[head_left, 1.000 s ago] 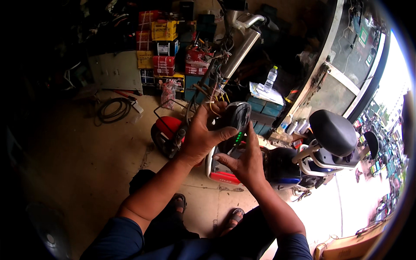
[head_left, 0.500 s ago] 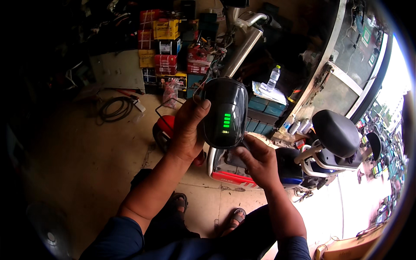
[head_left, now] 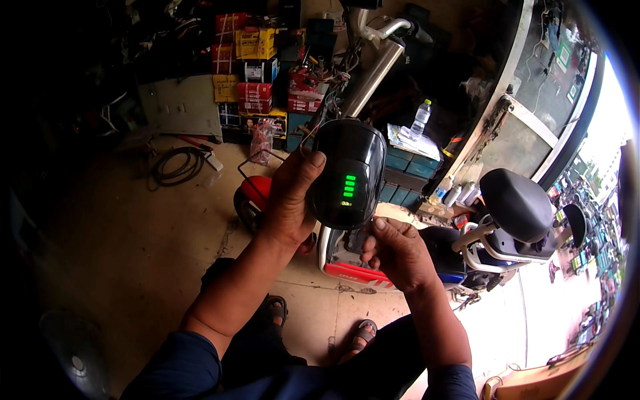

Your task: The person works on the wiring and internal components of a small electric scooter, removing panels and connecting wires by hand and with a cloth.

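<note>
A glossy black rounded display panel with lit green bars faces me at the middle of the view. My left hand grips its left side, thumb on the front edge and fingers hidden behind. Just below the panel's lower right edge is my right hand, thumb and forefinger pinched together, other fingers curled. What that pinch holds, if anything, is too small to make out. Behind the panel stands an electric bike with a metal steering column and a red-and-white body; loose wires show beside the column.
The bike's black saddle rises at the right. Stacked boxes stand at the back. A water bottle rests on papers over teal blocks. A coiled black cable lies on the floor at left, and a glazed door stands right.
My right hand has drawn slightly down and away from the panel's lower edge, its fingers curling into a pinch. The panel has turned a little; my left hand keeps its grip.
</note>
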### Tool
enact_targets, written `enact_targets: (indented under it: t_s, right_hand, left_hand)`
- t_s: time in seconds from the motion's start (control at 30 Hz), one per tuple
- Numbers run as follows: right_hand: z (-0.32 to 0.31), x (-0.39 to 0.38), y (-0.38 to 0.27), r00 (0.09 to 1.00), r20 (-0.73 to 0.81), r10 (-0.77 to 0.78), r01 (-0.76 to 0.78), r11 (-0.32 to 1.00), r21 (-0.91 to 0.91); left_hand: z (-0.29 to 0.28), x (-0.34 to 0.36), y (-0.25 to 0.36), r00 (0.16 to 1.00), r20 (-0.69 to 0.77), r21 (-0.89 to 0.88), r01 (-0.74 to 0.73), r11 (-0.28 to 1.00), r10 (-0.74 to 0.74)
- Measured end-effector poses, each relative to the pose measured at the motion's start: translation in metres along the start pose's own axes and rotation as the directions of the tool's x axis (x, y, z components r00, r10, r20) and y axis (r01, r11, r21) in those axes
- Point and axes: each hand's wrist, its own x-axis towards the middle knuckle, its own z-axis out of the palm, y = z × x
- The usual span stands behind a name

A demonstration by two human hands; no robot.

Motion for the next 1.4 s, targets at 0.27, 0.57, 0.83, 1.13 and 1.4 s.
enact_targets:
  t_s: [0.27, 0.57, 0.83, 1.13, 1.4]
  right_hand:
    - [-0.005, 0.004, 0.002, 0.999, -0.021, -0.035, 0.031, 0.985, -0.167]
    - [-0.035, 0.015, 0.009, 0.999, 0.004, 0.038, -0.034, 0.932, -0.361]
    - [-0.030, 0.017, 0.010, 0.986, 0.135, 0.099, -0.053, 0.949, -0.309]
    - [-0.045, 0.031, 0.015, 1.000, -0.020, 0.024, -0.031, 0.810, -0.586]
    - [-0.004, 0.055, -0.044, 0.680, -0.074, -0.730, 0.320, 0.386, -0.865]
  left_hand:
    - [0.002, 0.000, 0.001, 0.999, 0.017, 0.109, -0.050, 0.993, 0.048]
    - [0.006, -0.005, -0.005, 0.997, -0.023, 0.171, -0.063, 0.983, 0.068]
    - [-0.003, -0.005, -0.005, 0.998, -0.009, 0.099, -0.054, 0.994, 0.055]
    - [-0.012, -0.004, -0.020, 0.999, 0.014, 0.267, -0.034, 0.963, 0.032]
    - [-0.018, 0.002, -0.035, 0.977, 0.029, 0.625, -0.183, 0.759, 0.212]
